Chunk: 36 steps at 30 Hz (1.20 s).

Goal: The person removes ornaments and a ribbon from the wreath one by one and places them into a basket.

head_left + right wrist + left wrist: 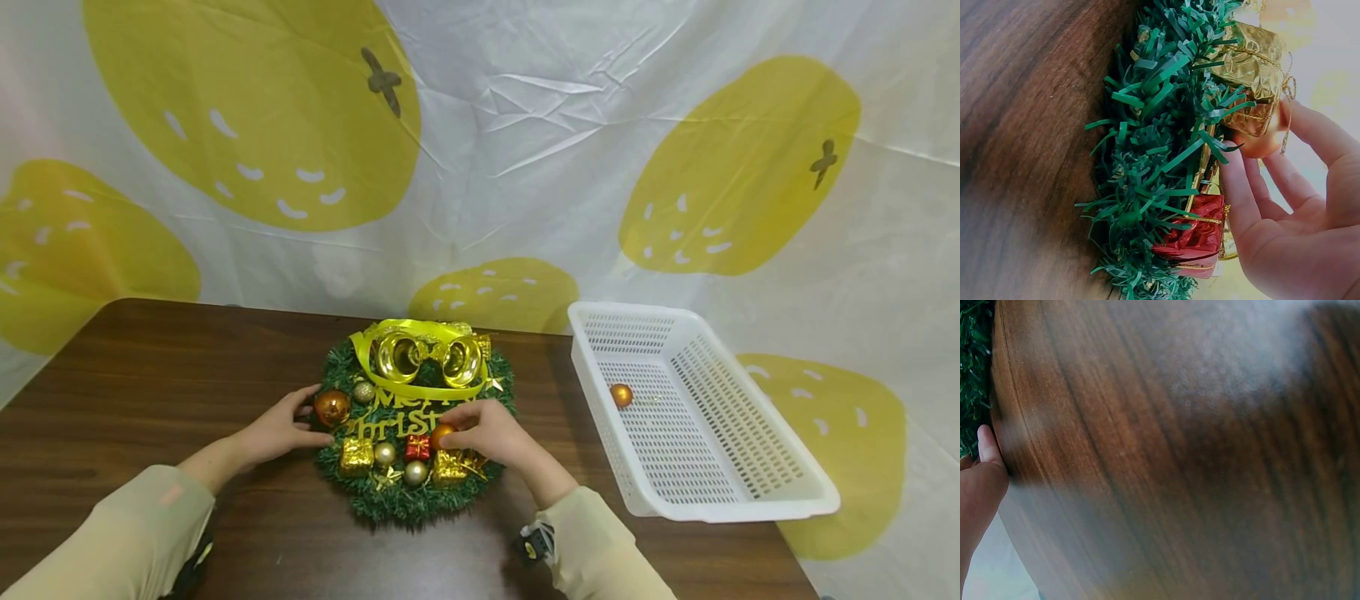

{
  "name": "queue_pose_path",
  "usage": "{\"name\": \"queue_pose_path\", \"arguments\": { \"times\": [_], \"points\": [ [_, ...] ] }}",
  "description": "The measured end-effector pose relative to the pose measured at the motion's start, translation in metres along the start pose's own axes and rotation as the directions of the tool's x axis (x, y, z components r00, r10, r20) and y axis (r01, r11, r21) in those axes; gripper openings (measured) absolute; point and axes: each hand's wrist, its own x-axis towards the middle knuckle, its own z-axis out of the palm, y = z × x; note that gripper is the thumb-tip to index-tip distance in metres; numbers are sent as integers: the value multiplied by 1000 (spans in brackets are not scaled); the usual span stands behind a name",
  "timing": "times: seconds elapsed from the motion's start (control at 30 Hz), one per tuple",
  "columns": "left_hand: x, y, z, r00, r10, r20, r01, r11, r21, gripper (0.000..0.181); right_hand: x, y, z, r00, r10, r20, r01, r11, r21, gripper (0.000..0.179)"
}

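Observation:
A green Christmas wreath [405, 507] lies on the table, with gold Merry Christmas lettering [382, 423] across its middle. At its right side my right hand [491, 429] pinches an orange Christmas ball [1260, 147] between thumb and fingers, close to a gold gift box [1249, 56] and a red gift box [1200, 234]. My left hand [273, 429] rests at the wreath's left edge, thumb and fingers spread beside a copper-coloured ball [332, 408]. One of its fingers lies straight against the greenery in the left wrist view.
Two gold bells [399, 358] with a yellow ribbon [420, 392] top the wreath. On the right stands a white perforated basket [750, 510], holding another orange ball [621, 395]. A fruit-patterned cloth [480, 167] hangs behind the dark wooden table [187, 367].

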Motion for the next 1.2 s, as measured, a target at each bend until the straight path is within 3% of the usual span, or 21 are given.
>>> {"name": "queue_pose_path", "arguments": {
  "times": [0.3, 0.87, 1.1, 1.2],
  "points": [
    [0, 0, -1, 1000, -3, 1, 3, 1000, 6, 100, 1, 2, -5, 1000, 13, -9, -12, 987, 162, 36],
    [-1, 2, -1, 1000, -8, 2, 8, 1000, 12, 100, 1, 1, -15, 999, 34, -40, -21, 955, 295, 41],
    [0, 0, 0, 1000, -13, 1, 13, 1000, 8, 100, 3, 2, -19, 997, 42, -69, -9, 904, 427, 38],
    [0, 1, 0, 1000, -14, 1, 14, 1000, 7, 100, 3, 1, -22, 995, 52, -85, -9, 899, 438, 38]
  ]
}}
